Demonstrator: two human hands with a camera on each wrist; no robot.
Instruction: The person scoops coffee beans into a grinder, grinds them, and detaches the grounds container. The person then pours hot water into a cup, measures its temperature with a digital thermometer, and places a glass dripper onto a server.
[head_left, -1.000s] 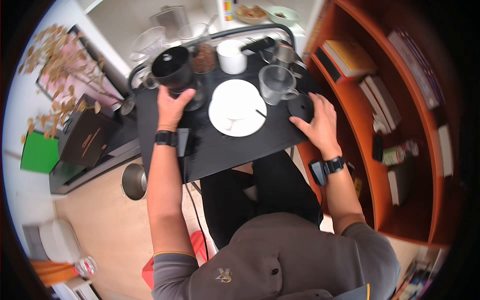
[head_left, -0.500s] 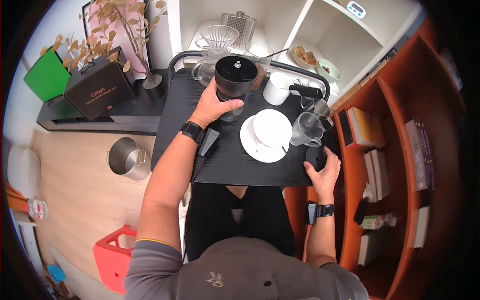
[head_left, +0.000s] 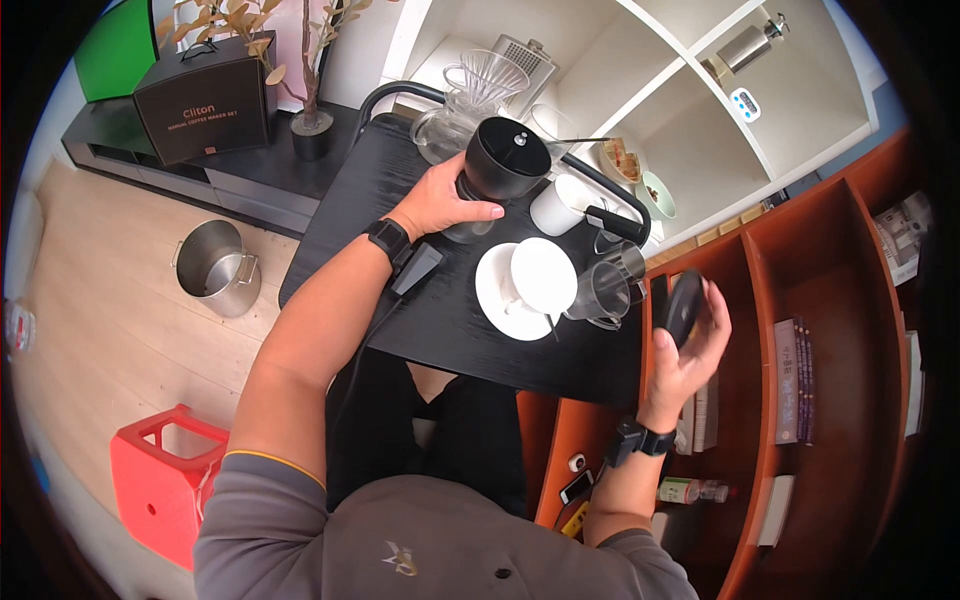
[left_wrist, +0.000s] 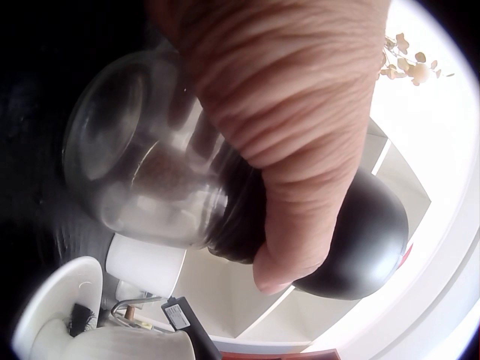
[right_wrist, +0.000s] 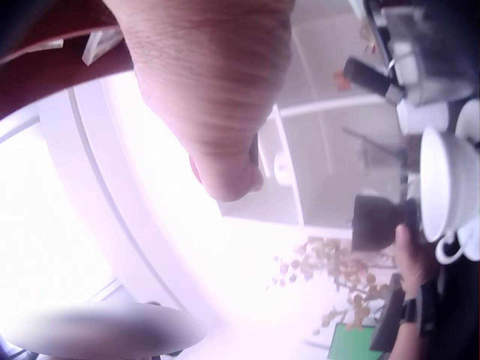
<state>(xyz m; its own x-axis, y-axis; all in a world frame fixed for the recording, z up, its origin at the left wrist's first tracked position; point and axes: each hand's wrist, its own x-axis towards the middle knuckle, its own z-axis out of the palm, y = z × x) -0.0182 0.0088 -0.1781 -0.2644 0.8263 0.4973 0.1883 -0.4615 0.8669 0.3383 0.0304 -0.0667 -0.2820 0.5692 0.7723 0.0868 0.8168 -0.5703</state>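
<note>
My left hand [head_left: 440, 203] grips the narrow waist of a manual coffee grinder [head_left: 507, 160], its thumb across the front. The grinder stands upright on the black table, with an open black bowl on top and a small metal shaft at its centre. In the left wrist view its clear glass base [left_wrist: 127, 165] shows, and my thumb lies over the black neck. Off the table's right edge, my right hand [head_left: 690, 370] holds a round black lid [head_left: 682, 308] tilted on edge between thumb and fingers. The right wrist view hides most of the lid behind the hand.
A white cup [head_left: 543, 275] on a saucer [head_left: 495, 300], a glass pitcher [head_left: 600, 290] and a white mug [head_left: 558, 208] stand on the table. Behind the grinder is a glass dripper [head_left: 490, 78]. A wooden bookshelf [head_left: 755, 400] borders the right side.
My right hand has picked the black lid up off the table's right corner and raised it. My left hand stays on the grinder. The head view has turned toward the right.
</note>
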